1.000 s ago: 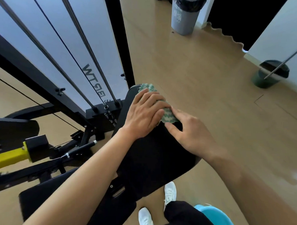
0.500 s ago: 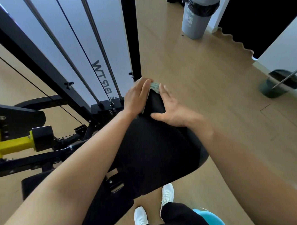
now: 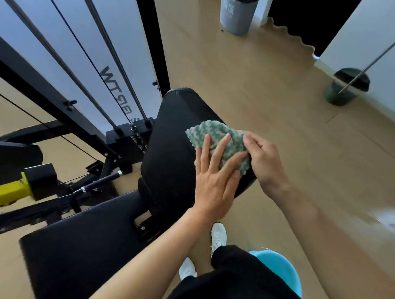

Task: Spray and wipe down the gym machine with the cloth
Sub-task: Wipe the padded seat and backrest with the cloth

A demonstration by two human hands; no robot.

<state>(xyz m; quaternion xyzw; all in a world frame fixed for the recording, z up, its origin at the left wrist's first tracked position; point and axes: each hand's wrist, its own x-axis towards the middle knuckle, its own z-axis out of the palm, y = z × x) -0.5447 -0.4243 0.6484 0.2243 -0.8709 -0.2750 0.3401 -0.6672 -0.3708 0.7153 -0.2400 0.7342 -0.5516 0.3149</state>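
- Pressing the cloth [image 3: 214, 132] onto the right edge of the black pad [image 3: 172, 150], we lay our left hand [image 3: 215, 186] flat on it.
- Our left fingers [image 3: 206, 149] are straight and spread, their tips on the cloth's lower half.
- Our right hand [image 3: 265, 162] grips the cloth's right side, its fingers curled, pinching the fabric.
- The cloth lies bunched between both hands, its upper corner showing past our fingertips.

We find the cloth [image 3: 216, 139] on the right edge of the back pad [image 3: 169, 150]; the weight stack [image 3: 129, 138] stands just left of that pad, the seat pad [image 3: 83, 242] nearer us, the bin [image 3: 238, 11] far behind on the floor [image 3: 257, 91].
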